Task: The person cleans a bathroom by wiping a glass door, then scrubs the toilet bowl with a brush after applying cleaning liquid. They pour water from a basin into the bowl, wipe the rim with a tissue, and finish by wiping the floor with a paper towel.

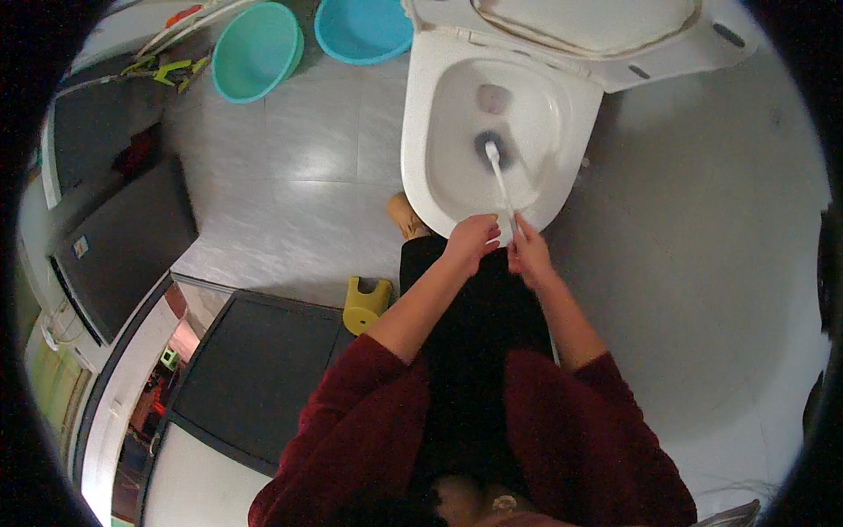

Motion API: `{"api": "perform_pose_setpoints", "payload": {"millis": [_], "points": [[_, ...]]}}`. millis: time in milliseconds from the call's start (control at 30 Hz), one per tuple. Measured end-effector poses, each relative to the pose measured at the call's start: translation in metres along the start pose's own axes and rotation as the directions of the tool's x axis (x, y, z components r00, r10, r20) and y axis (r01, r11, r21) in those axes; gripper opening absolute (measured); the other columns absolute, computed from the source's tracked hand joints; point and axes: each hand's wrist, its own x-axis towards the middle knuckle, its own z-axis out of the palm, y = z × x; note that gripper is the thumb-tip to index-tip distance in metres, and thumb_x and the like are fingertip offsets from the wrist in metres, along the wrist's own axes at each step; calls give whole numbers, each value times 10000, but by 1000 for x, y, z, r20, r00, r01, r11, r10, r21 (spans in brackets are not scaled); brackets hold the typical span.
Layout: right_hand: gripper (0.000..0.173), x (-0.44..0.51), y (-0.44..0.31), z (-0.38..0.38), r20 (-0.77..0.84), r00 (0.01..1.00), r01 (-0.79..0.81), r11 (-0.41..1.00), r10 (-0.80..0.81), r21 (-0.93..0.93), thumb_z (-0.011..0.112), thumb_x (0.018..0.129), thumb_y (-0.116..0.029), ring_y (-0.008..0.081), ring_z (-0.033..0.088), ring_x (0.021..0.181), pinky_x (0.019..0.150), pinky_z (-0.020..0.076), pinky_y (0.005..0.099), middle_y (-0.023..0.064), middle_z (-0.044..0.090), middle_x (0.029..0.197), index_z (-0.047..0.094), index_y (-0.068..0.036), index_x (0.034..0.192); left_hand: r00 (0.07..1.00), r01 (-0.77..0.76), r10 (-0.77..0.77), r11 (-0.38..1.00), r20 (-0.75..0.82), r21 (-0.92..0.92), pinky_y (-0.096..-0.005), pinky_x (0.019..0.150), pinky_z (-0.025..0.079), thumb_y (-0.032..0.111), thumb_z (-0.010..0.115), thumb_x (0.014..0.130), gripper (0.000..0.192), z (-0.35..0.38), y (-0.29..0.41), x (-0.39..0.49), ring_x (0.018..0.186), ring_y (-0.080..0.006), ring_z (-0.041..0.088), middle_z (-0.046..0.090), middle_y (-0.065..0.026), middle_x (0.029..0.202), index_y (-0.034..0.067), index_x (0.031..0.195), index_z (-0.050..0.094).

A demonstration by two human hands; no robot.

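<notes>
A white toilet bowl (pixel 454 178) stands before me with its seat and lid (pixel 612 33) raised. My right hand (pixel 528 253) is closed round the handle of a white toilet brush (pixel 502 181), over the bowl's front rim. The head of the brush is down in the bowl, by the dark drain opening (pixel 489 150). Close to the left of the handle, my left hand (pixel 474 240) has its fingers partly bent, and nothing plain shows in it. Whether it touches the handle cannot be told.
A green basin (pixel 257 53) and a blue basin (pixel 363 29) stand on the tiled floor to the bowl's left. A yellow plastic stool (pixel 366 306) is near my left forearm. Dark panels (pixel 257 375) line the left side, by a doorway. My shoe (pixel 407 217) is beside the bowl.
</notes>
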Motion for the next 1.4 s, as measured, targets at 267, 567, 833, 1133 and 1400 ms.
{"api": "perform_pose_setpoints", "payload": {"millis": [267, 567, 833, 1133, 1400], "points": [[484, -33, 1, -5, 10, 993, -120, 991, 120, -52, 435, 997, -176, 97, 399, 529, 432, 370, 250, 19, 479, 733, 355, -256, 1468, 930, -311, 277, 944, -242, -113, -391, 889, 515, 199, 511, 958, 360, -134, 70, -20, 1001, -271, 602, 586, -174, 1144, -33, 1232, 485], [526, -33, 8, 36, -152, 987, -74, 990, 55, -121, 486, 984, -215, 75, 371, 484, 396, 326, 224, -20, 449, 664, 316, -239, 1482, 832, -525, 416, 805, -367, -278, -410, 850, 534, 128, 480, 950, 321, -321, 249, 73, 977, -306, 614, 596, -204, 1065, -59, 1211, 467], [551, -28, 48, 96, -268, 963, -16, 999, 7, -32, 448, 979, -183, 50, 341, 465, 378, 263, 184, -42, 397, 644, 274, -255, 1498, 838, -540, 354, 641, -415, -545, -502, 1005, 412, 187, 316, 1011, 417, -464, 387, 228, 1227, -359, 461, 430, -220, 1364, -33, 1365, 321], [547, -5, 47, 106, -363, 929, 8, 987, -68, -163, 443, 998, -199, 42, 331, 453, 365, 281, 195, -34, 404, 656, 243, -237, 1506, 701, -675, 594, 374, -395, -636, -503, 1021, 406, 309, 362, 1026, 462, -506, 417, 293, 1142, -314, 501, 482, -192, 1237, -17, 1352, 326], [534, -1, 42, 113, -384, 920, 10, 986, -74, -166, 438, 1007, -218, 38, 325, 441, 353, 274, 188, -22, 428, 686, 241, -232, 1504, 778, -618, 235, 460, -583, -638, -400, 806, 574, 256, 573, 931, 419, -514, 385, 274, 1016, -314, 595, 580, -178, 1066, -22, 1220, 452]]}}
